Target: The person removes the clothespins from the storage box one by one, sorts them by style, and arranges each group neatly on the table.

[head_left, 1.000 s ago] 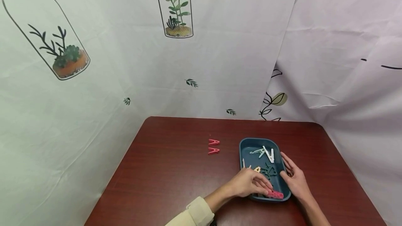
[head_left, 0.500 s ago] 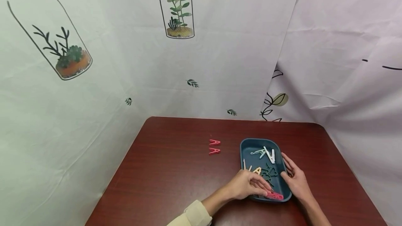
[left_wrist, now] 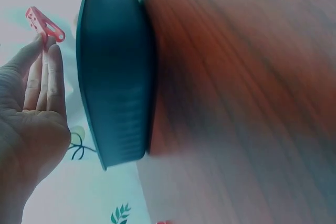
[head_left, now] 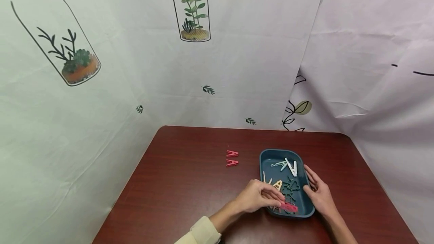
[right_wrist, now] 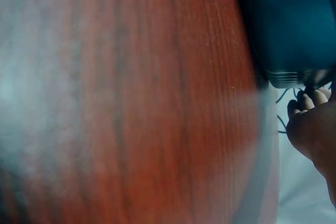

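From my head: the blue tray [head_left: 306, 203] carries a white peg [head_left: 290, 167], a yellow peg [head_left: 277, 185] and dark green clips [head_left: 294, 186]. My left grip [head_left: 259, 198] pinches a pink peg [head_left: 289, 207] over it, farther left than half a second ago; my right grip [head_left: 320, 195] holds its right side. Left wrist: the pink peg is clear above the tray. Right wrist: my fingertips sit against the outer wall.

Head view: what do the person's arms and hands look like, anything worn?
Left hand ungloved, its arm in a pale cream sleeve with a turned-up cuff. Right hand ungloved too; right forearm bare as far as shown.
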Motion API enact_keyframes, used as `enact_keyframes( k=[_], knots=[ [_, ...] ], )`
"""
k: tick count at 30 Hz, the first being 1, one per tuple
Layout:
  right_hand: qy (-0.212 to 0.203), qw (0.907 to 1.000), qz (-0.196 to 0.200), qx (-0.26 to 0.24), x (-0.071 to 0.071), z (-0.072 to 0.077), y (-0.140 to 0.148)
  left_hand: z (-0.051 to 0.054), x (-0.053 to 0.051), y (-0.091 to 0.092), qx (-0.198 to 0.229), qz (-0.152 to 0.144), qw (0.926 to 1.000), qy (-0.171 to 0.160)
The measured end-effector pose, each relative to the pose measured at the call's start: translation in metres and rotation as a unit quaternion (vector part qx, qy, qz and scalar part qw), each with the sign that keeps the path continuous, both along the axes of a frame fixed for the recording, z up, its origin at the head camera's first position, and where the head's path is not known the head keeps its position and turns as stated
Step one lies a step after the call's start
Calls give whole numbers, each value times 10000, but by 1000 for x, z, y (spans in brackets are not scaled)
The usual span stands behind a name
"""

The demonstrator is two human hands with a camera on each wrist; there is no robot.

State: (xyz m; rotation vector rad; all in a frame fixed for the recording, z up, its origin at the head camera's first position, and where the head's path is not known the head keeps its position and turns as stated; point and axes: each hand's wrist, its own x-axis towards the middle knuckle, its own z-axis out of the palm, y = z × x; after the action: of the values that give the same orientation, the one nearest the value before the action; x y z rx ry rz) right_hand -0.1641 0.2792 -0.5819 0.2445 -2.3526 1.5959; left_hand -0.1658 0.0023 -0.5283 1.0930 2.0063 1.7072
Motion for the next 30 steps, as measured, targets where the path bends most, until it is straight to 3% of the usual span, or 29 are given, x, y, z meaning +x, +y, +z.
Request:
enact_keyframes(
  k=[7,16,21,30],
  knots=[
    [57,9999,56,-104,0,1,0,4,-7,-20,-36,337,9990,307],
    [37,9999,54,-97,0,0,0,4,-21,-53,-75,1027,9946,106],
    [1,10000,47,-74,0,1,0,-5,-32,-72,-148,1525,9882,85],
    [-71,10000,14,-14,0,1,0,-27,-49,-99,-239,2409,9693,428]
  ],
)
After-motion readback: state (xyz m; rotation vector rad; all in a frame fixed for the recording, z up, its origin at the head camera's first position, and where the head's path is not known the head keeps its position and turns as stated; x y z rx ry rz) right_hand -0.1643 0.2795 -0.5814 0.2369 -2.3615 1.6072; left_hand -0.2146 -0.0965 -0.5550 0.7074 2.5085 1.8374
